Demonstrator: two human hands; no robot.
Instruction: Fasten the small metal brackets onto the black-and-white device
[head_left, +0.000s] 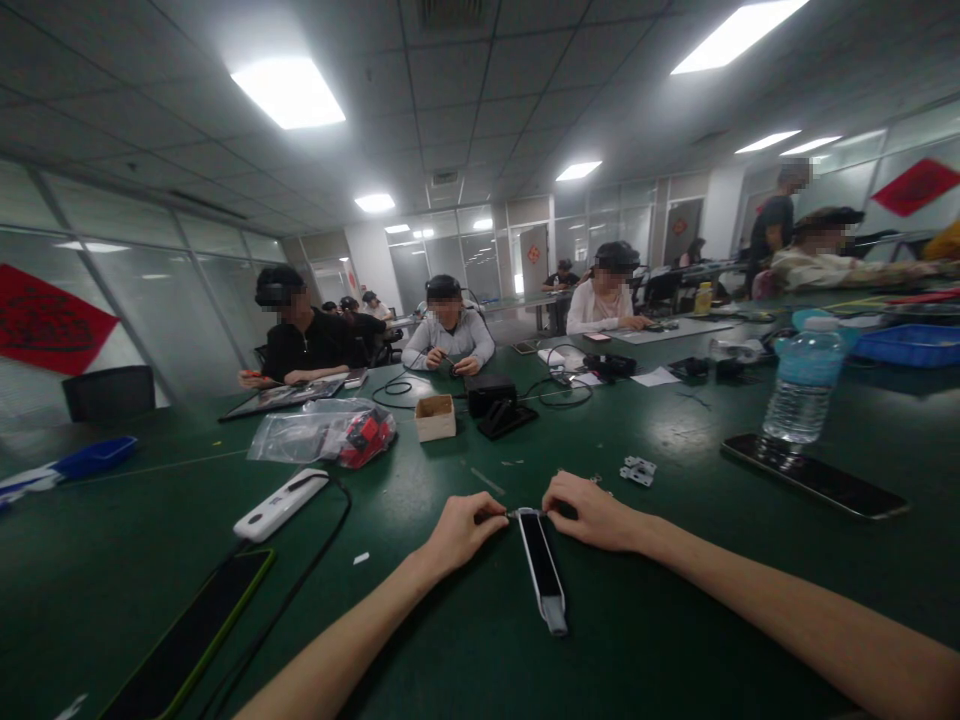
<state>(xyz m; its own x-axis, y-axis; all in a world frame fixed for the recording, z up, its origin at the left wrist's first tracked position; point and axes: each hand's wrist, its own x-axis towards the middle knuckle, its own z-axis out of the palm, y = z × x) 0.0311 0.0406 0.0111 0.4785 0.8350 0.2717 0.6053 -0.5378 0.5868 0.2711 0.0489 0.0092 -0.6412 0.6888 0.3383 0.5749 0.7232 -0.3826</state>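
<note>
A slim white device with a long black face lies on the green table, its grey narrow end towards me. My left hand is closed in a pinch at the left side of its far end, by a tiny metallic bit. On the opposite side my right hand has thumb and forefinger closed together, close against that same end. What sits between the fingertips of either hand is too small to make out. Several small silvery metal parts lie beyond my right hand.
On the left are a white power strip with a black cable and a green-edged phone. Ahead stand a plastic bag and a small box. A water bottle and black phone are right. Co-workers sit opposite.
</note>
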